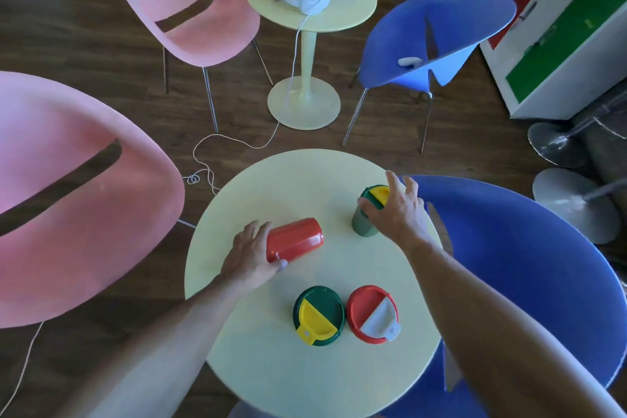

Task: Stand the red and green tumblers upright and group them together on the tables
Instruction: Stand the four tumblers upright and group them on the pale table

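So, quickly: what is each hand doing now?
Left hand: closed on the lying red tumbler.
Right hand: fingers around the upright green tumbler.

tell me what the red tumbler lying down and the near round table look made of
Red tumbler: likely moulded plastic, semi-gloss; uniform colour, soft highlights along its side. Table: smooth matte pale-yellow top, probably plastic or painted board; even colour, no grain, but the look leaves it open.

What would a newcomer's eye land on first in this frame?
Probably the red tumbler lying on its side at the middle of the round yellow table, with the left hand closed around its near end. Next, the right hand gripping the upright green tumbler at the table's right, and two more lidded tumblers, green and red, standing together near the front edge.
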